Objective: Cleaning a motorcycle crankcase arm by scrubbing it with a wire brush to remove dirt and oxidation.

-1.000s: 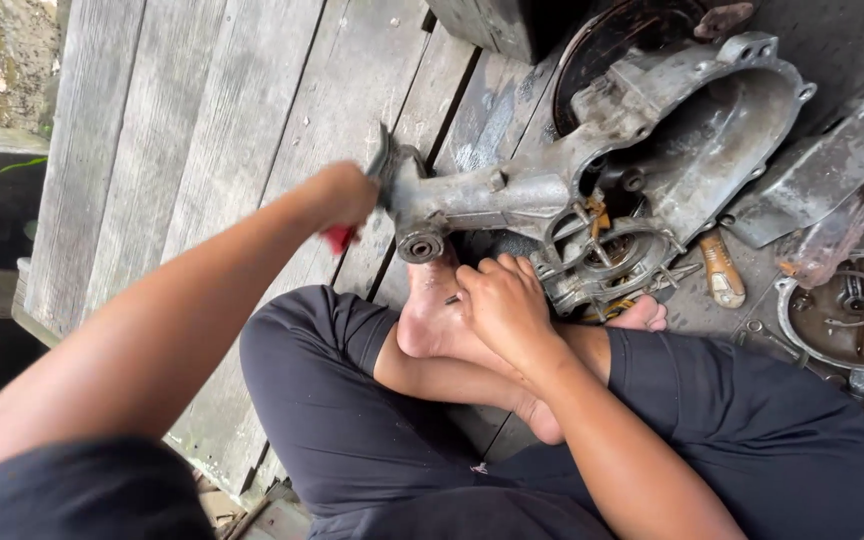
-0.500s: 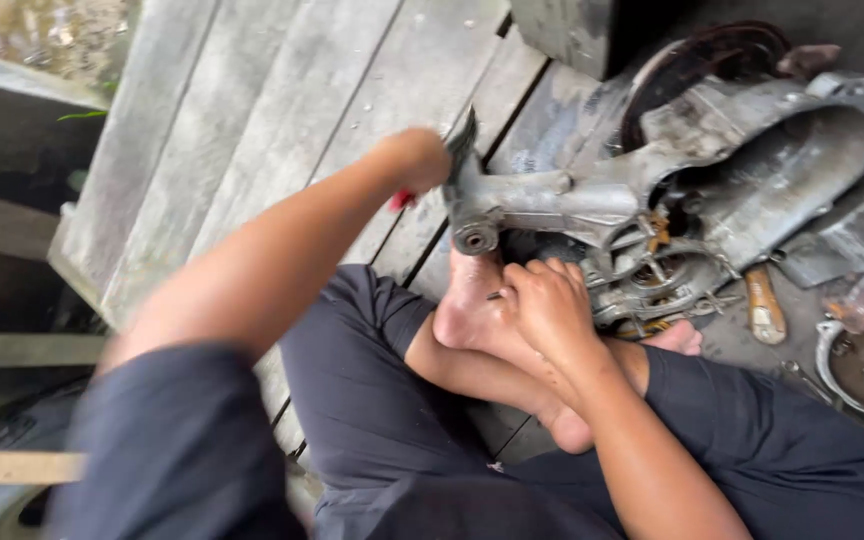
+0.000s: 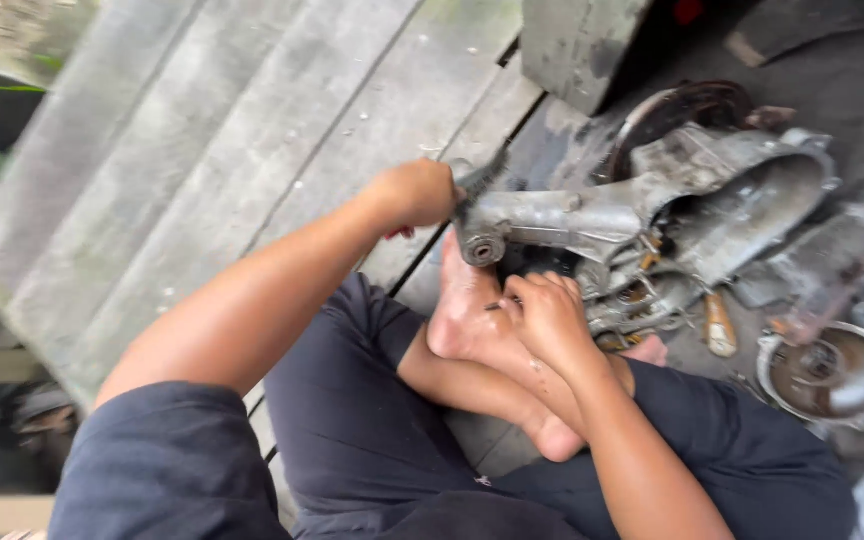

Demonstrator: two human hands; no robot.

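Observation:
I sit cross-legged on a wooden plank floor with a greasy grey metal engine casing in front of my bare feet. My left hand is closed around a tool with a red handle; its dark metal end rests against the casing's arm near a round bushing. My right hand sits just below the casing, fingers curled on a small dark part that I cannot make out, right over my foot.
A round metal cover lies on the floor at the right. A wooden-handled tool lies beside the casing. Dark metal parts and a grey block stand behind it. The plank platform drops off at the left edge.
The view has swung to the left and down, so the casing sits further right in the picture. Both hands stay on the same spots on the casing.

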